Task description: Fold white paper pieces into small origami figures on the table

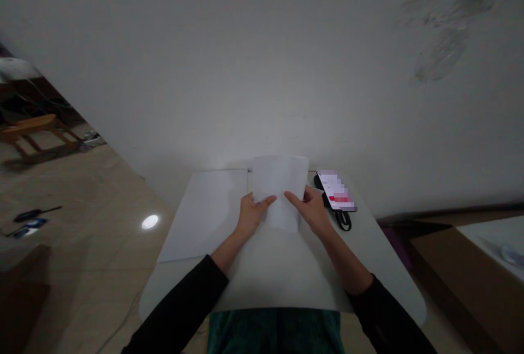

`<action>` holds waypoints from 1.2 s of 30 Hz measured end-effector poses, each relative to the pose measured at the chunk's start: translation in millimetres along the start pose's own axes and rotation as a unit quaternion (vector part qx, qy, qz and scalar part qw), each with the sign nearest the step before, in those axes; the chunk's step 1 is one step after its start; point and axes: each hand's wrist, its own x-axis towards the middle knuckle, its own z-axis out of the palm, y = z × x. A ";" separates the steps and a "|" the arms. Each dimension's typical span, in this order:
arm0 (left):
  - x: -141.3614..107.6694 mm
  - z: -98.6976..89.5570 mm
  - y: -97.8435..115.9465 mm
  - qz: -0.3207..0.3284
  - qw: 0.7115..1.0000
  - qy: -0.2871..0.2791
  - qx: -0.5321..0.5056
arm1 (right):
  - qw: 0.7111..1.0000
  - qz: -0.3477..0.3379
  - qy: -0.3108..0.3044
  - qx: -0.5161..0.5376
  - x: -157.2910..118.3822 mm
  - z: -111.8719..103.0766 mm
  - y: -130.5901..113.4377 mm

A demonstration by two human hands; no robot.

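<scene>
A white sheet of paper point(280, 174) is held up over the table, bent along its length, between my two hands. My left hand point(252, 213) grips its left side, thumb lying across the front and the other fingers mostly hidden behind it. On the opposite side my right hand point(311, 207) pinches the sheet the same way, its thumb pointing inward. Both thumbs point toward each other near the sheet's middle. More white paper point(204, 212) lies flat on the table beside my left hand; whether it is one sheet or a stack I cannot tell.
The white table point(286, 283) stands against a pale wall point(245, 70). Right of my right hand lies a lit phone point(336, 190) with a black strap point(344, 220). A brown cardboard box point(462, 272) is at the right, a wooden stool point(36, 130) at the far left.
</scene>
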 end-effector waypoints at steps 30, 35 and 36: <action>6.0 -11.8 -0.1 -0.084 0.985 -0.110 0.104 | 0.977 0.037 0.158 0.141 18.2 -46.7 -10.4; 7.9 -17.2 1.0 -0.086 0.981 -0.109 0.134 | 0.976 0.032 0.164 0.141 17.6 -49.1 -9.5; 8.4 -19.2 1.0 -0.084 0.980 -0.108 0.144 | 0.975 0.023 0.167 0.143 17.2 -50.7 -10.9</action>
